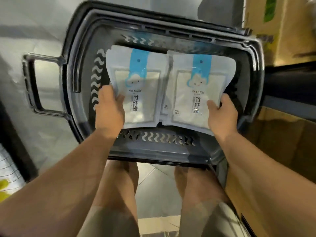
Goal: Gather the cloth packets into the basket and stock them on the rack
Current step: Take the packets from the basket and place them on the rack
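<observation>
Holding: my left hand [110,108] grips the left cloth packets [138,82] by their lower corner.
Right side: my right hand [222,115] grips the right cloth packets [196,86], thumb on the front.
Packets: side by side, touching at the middle, within the dark basket [153,151].
Basket: its handle [28,82] juts left; cardboard boxes [282,137] stand right.
</observation>
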